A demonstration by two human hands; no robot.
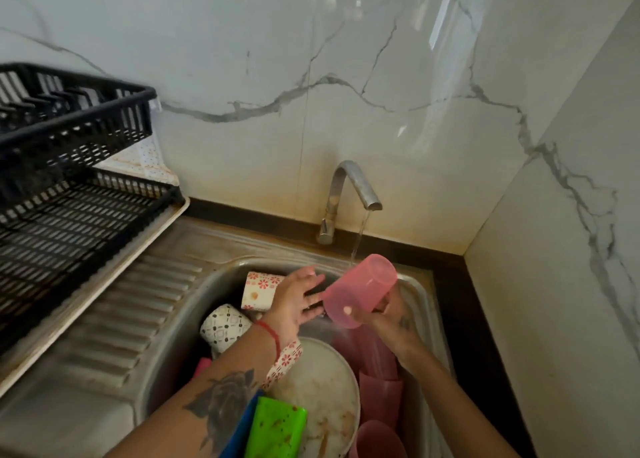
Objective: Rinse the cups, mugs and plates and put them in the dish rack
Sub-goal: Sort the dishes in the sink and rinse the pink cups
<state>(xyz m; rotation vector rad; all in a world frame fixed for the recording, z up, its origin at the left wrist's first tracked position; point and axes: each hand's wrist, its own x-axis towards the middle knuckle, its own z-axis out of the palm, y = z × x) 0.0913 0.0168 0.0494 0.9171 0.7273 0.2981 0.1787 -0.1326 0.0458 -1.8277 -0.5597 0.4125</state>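
I see my right hand (388, 319) grasping the pink cup (360, 289) tilted under the tap (353, 187) stream, left hand (294, 302) fingers released beside its rim, above the crowded sink (166, 336).

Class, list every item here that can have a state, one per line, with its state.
tap: running
pink cup: tipped, gripped by right hand
left hand: open, fingers straight
dish rack: no dishes visible
white plate: dirty, in sink
green board: stained
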